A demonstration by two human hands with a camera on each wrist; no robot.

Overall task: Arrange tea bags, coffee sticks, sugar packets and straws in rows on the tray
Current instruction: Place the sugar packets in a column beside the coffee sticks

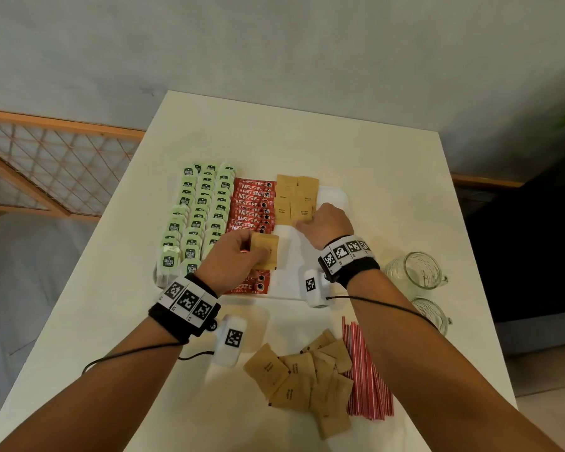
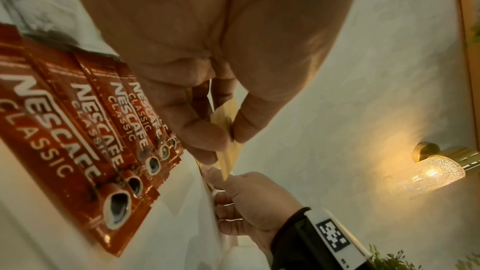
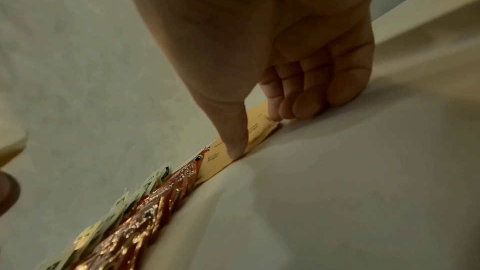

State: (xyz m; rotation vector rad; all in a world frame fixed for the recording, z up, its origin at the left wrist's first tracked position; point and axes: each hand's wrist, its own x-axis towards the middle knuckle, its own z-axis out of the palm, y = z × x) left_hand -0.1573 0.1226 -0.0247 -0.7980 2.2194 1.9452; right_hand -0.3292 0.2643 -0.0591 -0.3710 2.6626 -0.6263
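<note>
Your left hand (image 1: pixel 234 256) pinches a small stack of brown sugar packets (image 1: pixel 265 255) over the tray (image 1: pixel 335 195), just above the coffee sticks (image 1: pixel 250 203). Your right hand (image 1: pixel 327 225) presses fingertips (image 3: pixel 302 110) on the laid sugar row (image 1: pixel 296 199), grip curled, holding nothing (thumb down on a packet edge). Tea bags (image 1: pixel 196 216) fill the tray's left side. Loose packets (image 1: pixel 302 376) and straws (image 1: pixel 366 370) lie on the tabletop (image 1: pixel 388 177), near you.
</note>
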